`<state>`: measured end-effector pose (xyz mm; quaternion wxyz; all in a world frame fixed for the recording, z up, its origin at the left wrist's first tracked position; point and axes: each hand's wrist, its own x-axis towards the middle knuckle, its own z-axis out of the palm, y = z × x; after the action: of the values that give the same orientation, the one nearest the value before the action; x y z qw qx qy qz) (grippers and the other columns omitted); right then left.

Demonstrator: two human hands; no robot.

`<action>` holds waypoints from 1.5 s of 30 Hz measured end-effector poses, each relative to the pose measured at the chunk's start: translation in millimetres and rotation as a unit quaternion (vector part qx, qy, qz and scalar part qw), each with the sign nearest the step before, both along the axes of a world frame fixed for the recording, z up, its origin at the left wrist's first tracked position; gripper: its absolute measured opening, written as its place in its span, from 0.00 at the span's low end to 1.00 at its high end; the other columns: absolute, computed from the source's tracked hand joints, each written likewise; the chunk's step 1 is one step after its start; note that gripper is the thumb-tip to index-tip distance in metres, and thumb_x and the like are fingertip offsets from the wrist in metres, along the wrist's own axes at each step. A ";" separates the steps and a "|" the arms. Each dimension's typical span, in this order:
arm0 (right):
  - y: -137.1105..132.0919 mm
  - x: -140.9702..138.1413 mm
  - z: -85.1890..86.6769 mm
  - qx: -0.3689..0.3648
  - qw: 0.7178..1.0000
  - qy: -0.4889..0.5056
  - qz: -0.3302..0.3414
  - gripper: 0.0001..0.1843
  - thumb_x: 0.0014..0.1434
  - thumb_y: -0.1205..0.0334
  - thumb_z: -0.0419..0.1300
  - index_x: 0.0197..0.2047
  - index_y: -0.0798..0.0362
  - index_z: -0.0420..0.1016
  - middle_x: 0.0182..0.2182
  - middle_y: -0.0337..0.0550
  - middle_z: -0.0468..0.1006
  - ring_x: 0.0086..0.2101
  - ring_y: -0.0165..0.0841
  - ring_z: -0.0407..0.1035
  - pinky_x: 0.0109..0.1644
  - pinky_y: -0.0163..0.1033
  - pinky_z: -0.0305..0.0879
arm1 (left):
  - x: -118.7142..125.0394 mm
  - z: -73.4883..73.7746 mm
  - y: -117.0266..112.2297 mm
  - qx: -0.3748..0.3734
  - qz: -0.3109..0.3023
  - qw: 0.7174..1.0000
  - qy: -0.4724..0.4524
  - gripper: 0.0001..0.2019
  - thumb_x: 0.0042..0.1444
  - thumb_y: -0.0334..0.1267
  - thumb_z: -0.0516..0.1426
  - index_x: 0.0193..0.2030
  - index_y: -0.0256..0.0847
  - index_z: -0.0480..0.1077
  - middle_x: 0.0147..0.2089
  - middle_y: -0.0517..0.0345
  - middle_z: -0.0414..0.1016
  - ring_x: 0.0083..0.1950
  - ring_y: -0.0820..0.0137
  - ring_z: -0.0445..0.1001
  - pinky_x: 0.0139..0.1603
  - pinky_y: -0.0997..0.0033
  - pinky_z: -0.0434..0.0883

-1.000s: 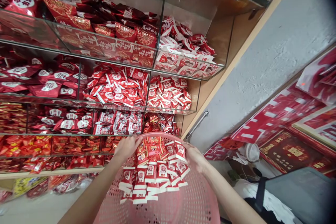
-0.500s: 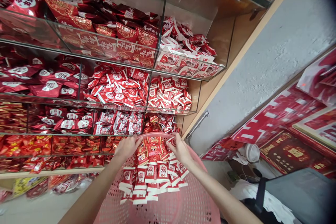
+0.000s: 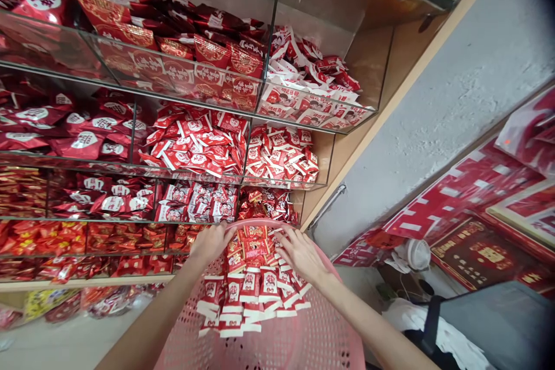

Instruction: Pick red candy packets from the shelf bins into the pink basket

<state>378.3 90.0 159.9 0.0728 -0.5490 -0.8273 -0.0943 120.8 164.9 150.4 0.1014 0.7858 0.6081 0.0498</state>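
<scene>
Held the pink basket (image 3: 323,332) by the rim in the left grip (image 3: 212,244); had the right grip (image 3: 302,254) over the red packets' (image 3: 250,287) upper right, couldn't tell if pinching.

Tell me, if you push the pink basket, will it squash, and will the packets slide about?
The pink basket would probably keep its shape, since it looks like moulded plastic with a smooth round rim. It may be light for its size, being full of holes. The small red-and-white packets look loose, so some might slide if it tips.
</scene>
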 end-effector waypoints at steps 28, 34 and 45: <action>1.4 3.8 17.4 -0.007 0.997 0.077 0.009 0.24 0.63 0.47 0.46 0.55 0.51 0.64 0.50 0.50 0.68 0.48 0.39 0.64 0.51 0.46 0.62 | -1.2 0.2 1.8 0.009 -0.011 1.000 0.004 0.28 0.61 0.54 0.36 0.48 0.37 0.67 0.38 0.43 0.78 0.40 0.57 0.77 0.37 0.64 0.68; 37.4 10.1 97.3 0.151 0.973 0.168 -0.041 0.19 0.65 0.53 0.44 0.51 0.54 0.65 0.43 0.49 0.71 0.44 0.37 0.66 0.48 0.42 0.63 | -1.2 -0.9 2.5 0.014 -0.006 1.000 0.004 0.28 0.61 0.55 0.36 0.49 0.37 0.67 0.39 0.43 0.78 0.42 0.57 0.76 0.38 0.64 0.68; 120.6 -3.1 194.9 0.039 0.948 0.026 -0.316 0.17 0.60 0.62 0.49 0.49 0.62 0.67 0.44 0.61 0.72 0.45 0.45 0.69 0.45 0.43 0.64 | -0.4 4.9 -1.5 0.006 -0.009 1.000 0.000 0.29 0.61 0.54 0.36 0.48 0.37 0.67 0.40 0.43 0.78 0.41 0.57 0.76 0.38 0.63 0.68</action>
<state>375.3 210.6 354.8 0.0821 -0.7812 -0.6051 -0.1298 120.4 163.5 155.3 0.0973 0.7916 0.6010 0.0526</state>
